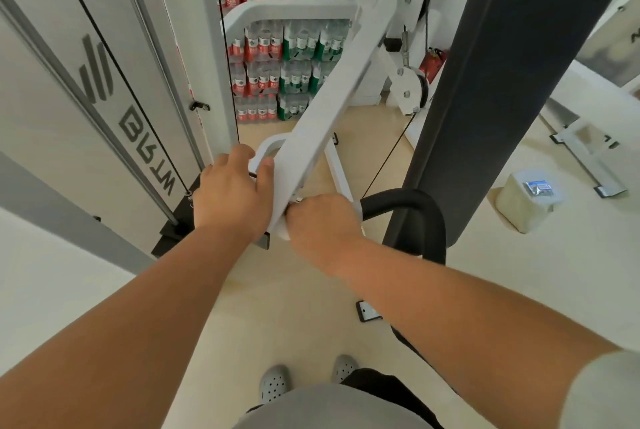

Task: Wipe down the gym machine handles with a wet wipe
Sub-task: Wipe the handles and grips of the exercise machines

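Left hand (232, 189) curled round white machine arm (322, 106), steadying it. Right hand (320, 226) closed tight on wet wipe (283, 233), wrapped at arm's near end, just left of black handle (408, 201). Risk: arm swinging if steadying hold slackened; wipe bunching, missing handle's curve.

The left hand (228, 193) grips the machine arm (332, 89) just left of the right hand (322, 224), which is wrapped round the handle (415, 207), with the upright pad (502, 82) to their right, stacked bottle packs (277, 75) on the floor behind, and a tub (523, 200) far right.
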